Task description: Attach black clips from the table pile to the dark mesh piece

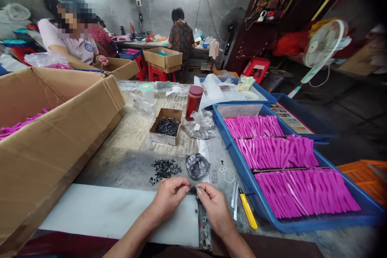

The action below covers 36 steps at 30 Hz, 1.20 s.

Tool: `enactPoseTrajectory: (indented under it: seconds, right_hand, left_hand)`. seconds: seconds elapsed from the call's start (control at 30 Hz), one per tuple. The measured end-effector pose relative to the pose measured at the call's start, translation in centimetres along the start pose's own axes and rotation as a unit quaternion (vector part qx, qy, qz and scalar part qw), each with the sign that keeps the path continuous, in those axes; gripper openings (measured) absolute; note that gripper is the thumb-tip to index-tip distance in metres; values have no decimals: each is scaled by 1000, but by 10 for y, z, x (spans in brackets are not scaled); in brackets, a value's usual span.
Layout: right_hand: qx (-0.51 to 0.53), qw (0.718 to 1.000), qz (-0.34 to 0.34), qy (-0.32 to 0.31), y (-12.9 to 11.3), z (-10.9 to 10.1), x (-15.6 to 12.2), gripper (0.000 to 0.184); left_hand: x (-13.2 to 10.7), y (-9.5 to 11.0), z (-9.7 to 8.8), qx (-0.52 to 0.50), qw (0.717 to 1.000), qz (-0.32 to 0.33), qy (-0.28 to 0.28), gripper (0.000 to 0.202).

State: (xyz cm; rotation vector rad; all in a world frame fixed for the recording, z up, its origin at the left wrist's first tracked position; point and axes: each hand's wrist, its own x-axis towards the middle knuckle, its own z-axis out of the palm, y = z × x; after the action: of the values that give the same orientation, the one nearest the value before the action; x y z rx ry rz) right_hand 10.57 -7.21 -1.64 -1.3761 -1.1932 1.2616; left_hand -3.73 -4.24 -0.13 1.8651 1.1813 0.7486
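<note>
My left hand (171, 194) and my right hand (211, 201) meet near the table's front edge, fingertips pinched almost together. Between them is a small dark thing, too small and blurred to name. Just beyond the fingers sits a crumpled black plastic bag (198, 166). Left of it lies a loose pile of small black parts (165, 170). A white sheet (121, 209) lies flat under my left wrist. To the right of my right hand are a yellow-handled tool (248, 211) and thin metal strips (235, 199).
A blue tray (238, 161) with rows of magenta pieces (305, 193) stands at right, a large cardboard box (60, 149) at left. Farther back are a small box (165, 140) of black parts and a red canister (194, 102). Several people sit working beyond; a fan (325, 44) stands right.
</note>
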Motion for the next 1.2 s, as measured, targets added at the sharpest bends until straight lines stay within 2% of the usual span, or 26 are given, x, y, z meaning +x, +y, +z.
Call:
enactPoseTrajectory:
  seconds: [0.13,0.27,0.4,0.57,0.73,0.9,1.07,1.2]
  right_hand:
    - [-7,1000,-12,-12,0,1,-2,20]
    - [-6,1000,-14,-17,2,2,-2,17]
    - [-11,1000,-20,-20,2,2,-2,17]
    - [-57,998,-36,-13,2,3,-3,16]
    - [-104,993,-56,-19,-1,2,-5,15]
    - [-85,996,-31,-23,0,4,-4,14]
    - [-53,998,-32,-19,4,6,-2,13]
    - [-73,996,-51,-23,3,5,-3,12]
  left_hand:
    - [-6,4,8,-9,999,46,0,26]
    - [-10,5,12,-12,999,39,-10,27]
    - [-14,1,14,-23,1000,20,6,33]
    - [-16,3,13,16,999,39,-13,40]
    - [-15,6,15,25,998,53,10,40]
    - [-14,3,18,-20,999,11,38,34]
    - [-14,5,15,-11,999,30,23,34]
    - [-14,4,15,-16,999,30,23,35]
